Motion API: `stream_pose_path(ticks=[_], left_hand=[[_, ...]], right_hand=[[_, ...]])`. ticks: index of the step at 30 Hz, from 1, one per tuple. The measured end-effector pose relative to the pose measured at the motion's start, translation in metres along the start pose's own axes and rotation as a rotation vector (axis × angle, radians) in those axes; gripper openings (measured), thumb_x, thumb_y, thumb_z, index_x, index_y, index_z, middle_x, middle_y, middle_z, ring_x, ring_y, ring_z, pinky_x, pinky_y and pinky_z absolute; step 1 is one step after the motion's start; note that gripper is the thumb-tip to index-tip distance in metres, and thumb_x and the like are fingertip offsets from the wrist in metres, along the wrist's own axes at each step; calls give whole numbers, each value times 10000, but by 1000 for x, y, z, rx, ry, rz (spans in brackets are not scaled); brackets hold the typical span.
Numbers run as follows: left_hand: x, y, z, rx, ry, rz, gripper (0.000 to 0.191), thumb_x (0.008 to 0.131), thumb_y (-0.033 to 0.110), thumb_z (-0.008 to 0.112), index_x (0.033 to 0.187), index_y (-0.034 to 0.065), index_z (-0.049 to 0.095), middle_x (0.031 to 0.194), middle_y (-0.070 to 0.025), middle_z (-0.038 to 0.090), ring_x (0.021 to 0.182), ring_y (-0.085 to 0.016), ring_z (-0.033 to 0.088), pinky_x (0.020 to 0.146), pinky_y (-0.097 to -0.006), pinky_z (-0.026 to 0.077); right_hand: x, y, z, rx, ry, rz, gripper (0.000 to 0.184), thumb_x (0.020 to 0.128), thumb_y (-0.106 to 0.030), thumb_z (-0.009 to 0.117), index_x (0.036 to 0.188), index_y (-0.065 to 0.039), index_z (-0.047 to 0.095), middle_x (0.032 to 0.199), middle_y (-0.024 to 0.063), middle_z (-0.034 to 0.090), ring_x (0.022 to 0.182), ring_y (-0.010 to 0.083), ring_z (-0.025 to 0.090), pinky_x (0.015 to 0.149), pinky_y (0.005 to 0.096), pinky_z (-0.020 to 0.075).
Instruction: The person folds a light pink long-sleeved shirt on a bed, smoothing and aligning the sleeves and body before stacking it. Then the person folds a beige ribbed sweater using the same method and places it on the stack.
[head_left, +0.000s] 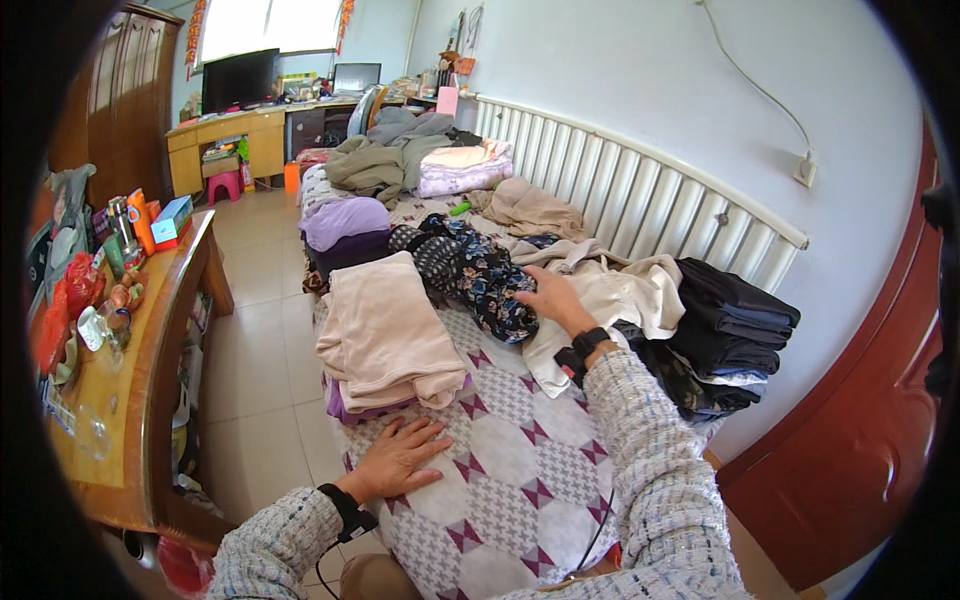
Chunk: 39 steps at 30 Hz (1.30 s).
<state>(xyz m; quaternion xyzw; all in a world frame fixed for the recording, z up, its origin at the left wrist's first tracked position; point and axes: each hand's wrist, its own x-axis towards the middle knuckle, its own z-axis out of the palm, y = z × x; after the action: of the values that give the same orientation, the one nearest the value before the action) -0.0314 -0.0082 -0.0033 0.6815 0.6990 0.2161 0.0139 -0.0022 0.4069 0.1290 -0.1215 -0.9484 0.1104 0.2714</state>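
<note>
My left hand (405, 459) lies flat on the patterned bed cover (495, 510), fingers spread and holding nothing. Just beyond it is a folded stack of clothes with beige pieces (390, 330) on top and a purple piece (352, 409) underneath. My right hand (553, 296) reaches over the bed to the edge of a crumpled black garment with blue flowers (487, 281); whether the fingers grip the cloth is unclear. Beneath and right of that wrist spreads a rumpled cream garment (615, 289). Both wrists wear black straps.
Dark folded clothes (731, 315) are piled near the white radiator (637, 187). A lilac piece (346, 221) tops another stack, with more clothes (367, 169) at the bed's far end. Left stands a cluttered wooden table (142, 375); right, a red-brown door (847, 427).
</note>
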Motion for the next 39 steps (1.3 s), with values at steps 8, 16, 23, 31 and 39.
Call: stream_pose_path(ticks=[8, 16, 23, 31, 39], left_hand=[[0, -1, -2, -32, 11, -1, 586, 949, 475, 530, 1464, 208, 451, 1547, -97, 372, 1429, -335, 313, 1152, -552, 198], [3, -1, -4, 2, 20, 24, 574, 953, 455, 528, 1445, 167, 469, 1508, -129, 414, 1406, -329, 345, 1145, -533, 223], [2, -2, -3, -12, 10, 3, 577, 946, 474, 527, 1439, 180, 478, 1514, -118, 410, 1405, -329, 347, 1143, -541, 221], [2, -2, -2, -4, 35, 25, 582, 939, 475, 536, 1438, 180, 479, 1514, -113, 411, 1393, -328, 362, 1143, -533, 226], [3, -1, -3, 1, 33, 24, 584, 934, 468, 550, 1440, 185, 477, 1503, -110, 425, 1387, -322, 366, 1140, -518, 231]], right_hand=[[2, -13, 91, -248, -66, 204, 424, 702, -173, 806, 1087, -61, 667, 1210, 208, 602, 973, 384, 643, 838, 419, 529], [-1, -57, 42, 658, -656, -37, 127, 823, -107, 723, 895, -4, 709, 852, 40, 707, 781, 121, 649, 704, 262, 505], [34, 26, 0, -330, 302, 216, 429, 841, -344, 688, 1209, -130, 641, 1141, 174, 645, 1122, 373, 591, 942, 485, 482], [39, 120, 16, -346, -88, 478, 325, 819, -295, 697, 1111, -150, 704, 1184, 156, 608, 1202, 358, 541, 975, 531, 446], [30, 91, 7, -349, -15, 407, 444, 790, -317, 700, 1165, -78, 692, 1475, 115, 413, 1305, 345, 451, 1044, 522, 408]])
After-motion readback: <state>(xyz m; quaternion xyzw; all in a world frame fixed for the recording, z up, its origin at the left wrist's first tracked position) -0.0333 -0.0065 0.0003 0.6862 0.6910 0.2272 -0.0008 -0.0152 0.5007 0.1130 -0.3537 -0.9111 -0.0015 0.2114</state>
